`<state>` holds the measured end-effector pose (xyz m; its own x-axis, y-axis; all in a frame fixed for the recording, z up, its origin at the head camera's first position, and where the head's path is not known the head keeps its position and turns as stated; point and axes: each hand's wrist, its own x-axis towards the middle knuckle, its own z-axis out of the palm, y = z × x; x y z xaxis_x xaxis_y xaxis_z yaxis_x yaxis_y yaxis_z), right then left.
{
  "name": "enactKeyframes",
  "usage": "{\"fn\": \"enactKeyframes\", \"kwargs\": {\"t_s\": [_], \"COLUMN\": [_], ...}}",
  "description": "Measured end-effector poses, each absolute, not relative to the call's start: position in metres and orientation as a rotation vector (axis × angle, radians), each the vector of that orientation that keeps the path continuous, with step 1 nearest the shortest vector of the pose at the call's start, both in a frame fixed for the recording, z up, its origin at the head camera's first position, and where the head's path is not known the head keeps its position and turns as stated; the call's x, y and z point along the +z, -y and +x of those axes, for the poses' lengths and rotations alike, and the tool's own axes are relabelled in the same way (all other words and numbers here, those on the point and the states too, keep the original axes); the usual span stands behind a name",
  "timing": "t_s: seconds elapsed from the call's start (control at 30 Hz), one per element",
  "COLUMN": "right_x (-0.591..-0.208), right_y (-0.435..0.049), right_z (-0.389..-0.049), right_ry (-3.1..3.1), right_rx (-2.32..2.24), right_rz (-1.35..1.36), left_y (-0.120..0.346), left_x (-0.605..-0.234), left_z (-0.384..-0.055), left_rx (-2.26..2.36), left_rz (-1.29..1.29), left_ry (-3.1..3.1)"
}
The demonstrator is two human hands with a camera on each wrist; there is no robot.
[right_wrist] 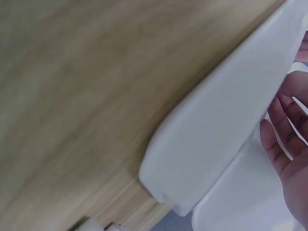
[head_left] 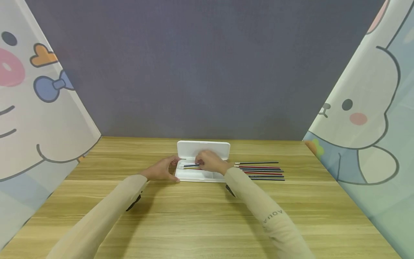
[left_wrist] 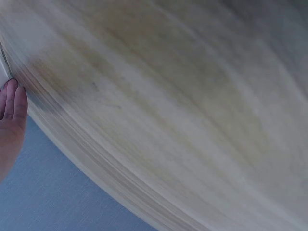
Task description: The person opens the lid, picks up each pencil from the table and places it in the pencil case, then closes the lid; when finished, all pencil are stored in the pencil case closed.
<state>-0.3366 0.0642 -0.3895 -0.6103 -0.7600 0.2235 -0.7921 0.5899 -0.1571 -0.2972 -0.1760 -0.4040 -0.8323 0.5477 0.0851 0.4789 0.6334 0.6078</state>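
Note:
A white pencil case [head_left: 194,176] lies with its lid [head_left: 185,149] raised at the back. My left hand [head_left: 163,169] grips its left end, thumb at the front corner and fingers at the back one. In the left wrist view only the fingers of that hand [left_wrist: 14,103] show, against the white edge. My right hand [head_left: 209,161] is inside the case, its fingertips at a dark pencil [head_left: 191,166] with a yellow pencil [head_left: 191,168] beside it. The right wrist view shows this hand [right_wrist: 291,139] with thumb and fingers brought together; the pencils are hidden there.
Several dark and red pencils [head_left: 262,167] lie side by side on the wooden table [head_left: 194,216], right of the case and partly behind the right forearm. A grey panel [head_left: 207,72] stands at the table's back edge. Cartoon-printed sheets [head_left: 355,144] flank both sides.

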Motion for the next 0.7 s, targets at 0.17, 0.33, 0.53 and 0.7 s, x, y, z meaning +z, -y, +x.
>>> {"fn": "enactKeyframes", "kwargs": {"t_s": [0.17, 0.33, 0.53, 0.7], "right_x": [-0.393, -0.394, -0.392, -0.384], "right_y": [-0.064, -0.067, -0.070, -0.076], "right_z": [-0.336, -0.335, -0.335, -0.332], "right_ry": [2.672, 2.665, 2.668, 2.679], "right_rx": [0.322, 0.328, 0.344, 0.371], "right_rz": [1.314, 1.311, 1.303, 1.295], "left_y": [0.176, 0.176, 0.177, 0.178], "left_x": [-0.405, -0.405, -0.407, -0.406], "left_z": [-0.297, -0.298, -0.300, -0.300], "left_rx": [0.984, 0.988, 0.983, 0.991], "left_rz": [0.870, 0.868, 0.843, 0.853], "left_ry": [-2.737, -2.734, -2.743, -2.736]}}
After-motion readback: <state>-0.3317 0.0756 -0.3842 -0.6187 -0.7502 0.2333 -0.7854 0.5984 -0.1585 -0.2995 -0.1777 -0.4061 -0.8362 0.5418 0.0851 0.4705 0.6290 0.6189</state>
